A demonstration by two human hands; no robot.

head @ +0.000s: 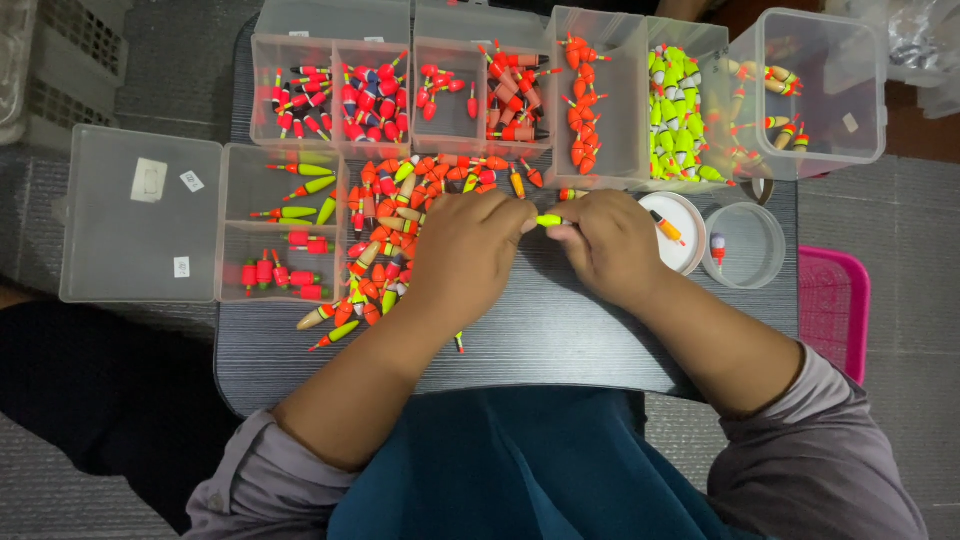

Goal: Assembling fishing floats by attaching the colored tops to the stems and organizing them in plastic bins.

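Yellow-green float (548,220) sits pinched between left hand (465,255) and right hand (610,245) (both clamped on its ends).

A small yellow-green float (548,220) lies level between the two hands, pinched at one end by the left hand's (465,255) fingertips and at the other by the right hand's (610,245). Only its bright middle shows, the ends tucked under the fingers. Just left of the left hand, partly under it, a loose heap of floats (385,245), mostly orange-red, spreads over the table.
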